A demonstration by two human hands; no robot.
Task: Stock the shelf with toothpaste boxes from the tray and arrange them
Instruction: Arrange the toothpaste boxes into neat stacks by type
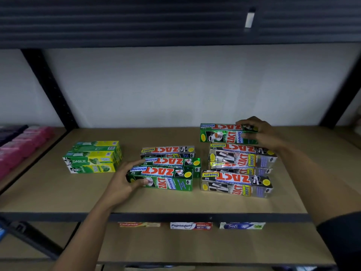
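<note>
On the brown shelf board [58, 194] lie three groups of toothpaste boxes. My left hand [125, 182] grips the left end of a green Zact Whitening box [168, 179] at the front of the middle group. My right hand [257, 133] holds the right end of another green Zact Whitening box [220, 133], which sits on top of a stack of silver Zact Smokers boxes [242, 159]. A further silver Smokers box [236, 184] lies in front of that stack. Green and yellow Darlie boxes [91, 157] are stacked at the left. No tray is in view.
Black uprights frame the shelf, with a dark shelf overhead. Pink boxes [21, 145] fill the neighbouring shelf at far left. On the lower shelf lie a Colgate box [139, 224], a Pepsodent box [190, 225] and a Safi box [242, 225].
</note>
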